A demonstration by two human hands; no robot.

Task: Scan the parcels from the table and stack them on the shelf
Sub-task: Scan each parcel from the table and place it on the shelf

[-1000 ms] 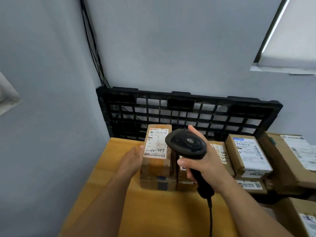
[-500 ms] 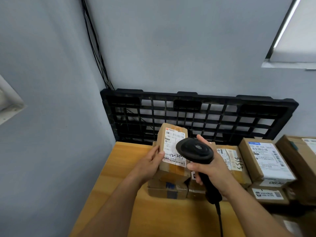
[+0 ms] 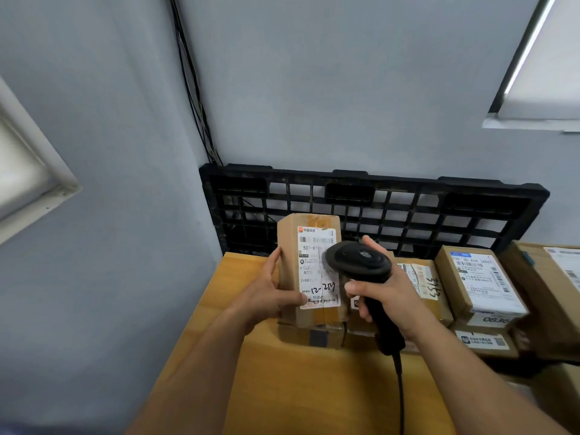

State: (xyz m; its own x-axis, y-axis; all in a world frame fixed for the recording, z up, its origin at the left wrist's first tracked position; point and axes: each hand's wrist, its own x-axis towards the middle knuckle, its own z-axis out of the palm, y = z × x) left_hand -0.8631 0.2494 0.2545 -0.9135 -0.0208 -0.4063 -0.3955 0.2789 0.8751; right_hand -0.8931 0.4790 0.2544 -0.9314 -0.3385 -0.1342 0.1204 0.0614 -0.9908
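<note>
Between the two hands: the parcel (image 3: 293, 277) is held upright just above the stacked boxes (image 3: 314, 335), its white label (image 3: 315, 271) facing the head camera.
Left hand: the left hand (image 3: 266, 298) grips the parcel's left side, with the thumb pinching the lower front edge beside the label.
Right hand: the right hand (image 3: 387, 298) is curled round the handle of the black scanner (image 3: 357, 262), whose head overlaps the label's right half.
Step in hand: this looks like the scan itself, with the parcel not yet shelved.
Doing it well: draw the scanner head back from the label so the barcode strip near the top falls inside its window. Tilt the parcel to avoid glare off the tape, and keep the thumb off the print.
Edges near the hands: a black pallet (image 3: 408, 211) stands against the wall just beyond the parcel. Other parcels (image 3: 480, 284) crowd close to the right of the scanner hand, and the cable (image 3: 400, 390) trails down from that hand.
Open room: bare desk (image 3: 282, 390) lies below the wrists and left of the left hand, up to the side wall.
Shelf: not seen from here.
</note>
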